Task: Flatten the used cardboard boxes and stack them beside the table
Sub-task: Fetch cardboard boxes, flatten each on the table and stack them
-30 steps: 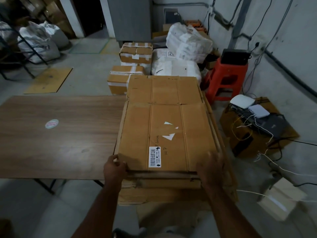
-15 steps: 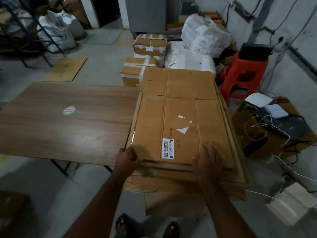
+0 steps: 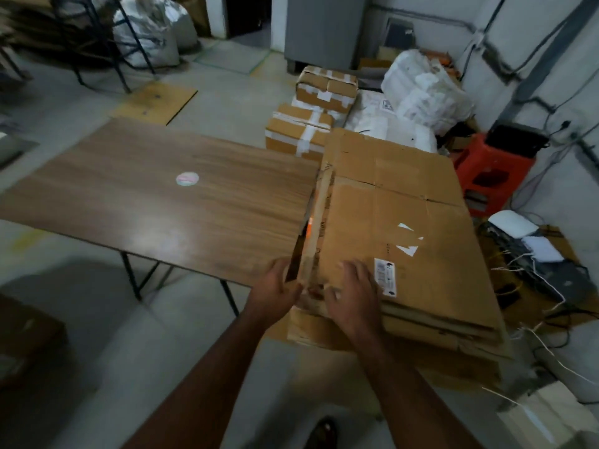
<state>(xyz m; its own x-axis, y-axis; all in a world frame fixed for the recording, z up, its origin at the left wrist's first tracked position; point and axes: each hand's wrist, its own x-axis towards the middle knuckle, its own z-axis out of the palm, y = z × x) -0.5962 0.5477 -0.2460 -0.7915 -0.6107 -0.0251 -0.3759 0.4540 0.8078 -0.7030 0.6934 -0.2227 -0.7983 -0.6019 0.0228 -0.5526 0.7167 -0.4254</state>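
A stack of flattened brown cardboard boxes [image 3: 421, 222] lies beside the right end of the wooden table [image 3: 155, 202]. The top sheet carries a white label and torn tape patches. My left hand [image 3: 275, 290] holds the stack's near left corner at its edge, fingers curled against the side. My right hand [image 3: 353, 290] lies on top of the top sheet near that same corner, fingers spread and flat. Lower sheets stick out below at the near edge.
Taped cardboard boxes [image 3: 301, 131] and white sacks [image 3: 424, 89] stand behind the stack. A red plastic stool [image 3: 489, 173] and a box with devices and cables [image 3: 531, 254] are on the right. More sacks [image 3: 149, 30] and a metal rack are at the far left.
My right hand has moved left across the top sheet to the near left corner. The view has swung left, and the stack's left edge now stands slightly raised.
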